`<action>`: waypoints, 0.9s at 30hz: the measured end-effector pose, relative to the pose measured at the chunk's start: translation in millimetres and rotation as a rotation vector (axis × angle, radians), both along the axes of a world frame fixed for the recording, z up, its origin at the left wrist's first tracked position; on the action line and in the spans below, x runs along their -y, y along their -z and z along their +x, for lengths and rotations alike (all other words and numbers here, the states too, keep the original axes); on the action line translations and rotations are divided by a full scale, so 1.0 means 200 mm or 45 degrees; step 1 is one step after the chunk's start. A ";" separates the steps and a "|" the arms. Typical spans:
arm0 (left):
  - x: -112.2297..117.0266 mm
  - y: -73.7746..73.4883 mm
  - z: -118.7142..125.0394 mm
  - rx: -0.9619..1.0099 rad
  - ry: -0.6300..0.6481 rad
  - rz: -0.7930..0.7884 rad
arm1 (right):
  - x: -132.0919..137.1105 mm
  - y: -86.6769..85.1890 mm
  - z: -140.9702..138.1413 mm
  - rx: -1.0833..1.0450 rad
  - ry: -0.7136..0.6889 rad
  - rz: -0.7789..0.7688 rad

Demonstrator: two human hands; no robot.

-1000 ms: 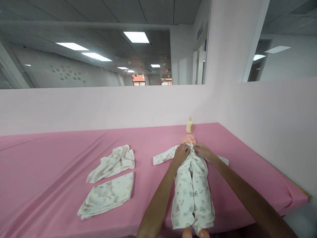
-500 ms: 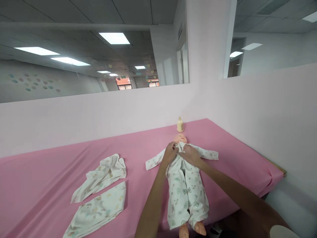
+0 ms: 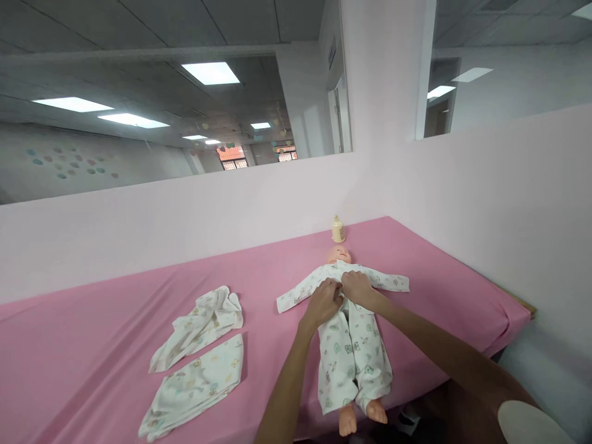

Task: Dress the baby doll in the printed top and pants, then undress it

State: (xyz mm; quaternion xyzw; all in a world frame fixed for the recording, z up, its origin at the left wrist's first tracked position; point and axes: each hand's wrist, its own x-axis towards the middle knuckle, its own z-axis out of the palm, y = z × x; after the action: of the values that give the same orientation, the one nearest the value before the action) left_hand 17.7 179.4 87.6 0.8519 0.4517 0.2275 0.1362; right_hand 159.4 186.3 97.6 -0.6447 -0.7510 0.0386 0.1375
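A baby doll [image 3: 339, 253] lies on its back, its feet toward me. It wears a white patterned top [image 3: 303, 288] with the sleeves spread out and matching trousers [image 3: 337, 364]. Over the chest, my left hand [image 3: 325, 302] has its fingers curled at the front of the top. My right hand [image 3: 359, 288] is closed beside it, gripping the top's front edge near the middle. The fingertips of both hands nearly meet, and they hide the fastening between them.
A pink sheet [image 3: 263, 271] covers the table. To the left lie a crumpled white patterned garment [image 3: 203, 324] and a folded one [image 3: 198, 382]. A cream pump bottle [image 3: 338, 229] stands beyond the doll's head. Pale walls [image 3: 485, 185] border the back and right.
Both hands have moved down the doll's front, from near the neck to mid-chest. More of the top's collar and shoulders now shows. The view has shifted slightly.
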 end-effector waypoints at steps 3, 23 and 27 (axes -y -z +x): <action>0.02 0.00 0.01 0.004 -0.023 0.029 | 0.00 -0.01 0.00 -0.031 0.001 0.004; -0.06 0.08 0.00 0.683 -0.254 -0.023 | 0.00 0.02 0.17 -0.912 -0.157 -0.109; -0.16 0.05 -0.16 0.868 -0.457 -0.083 | -0.06 0.07 0.27 -1.022 0.039 -0.057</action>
State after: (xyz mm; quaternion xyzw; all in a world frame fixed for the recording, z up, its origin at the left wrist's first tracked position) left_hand -15.2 210.7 76.7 0.6298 0.5295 0.5034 0.2637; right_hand 214.4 198.8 83.2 -0.5924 -0.6270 0.3015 0.4063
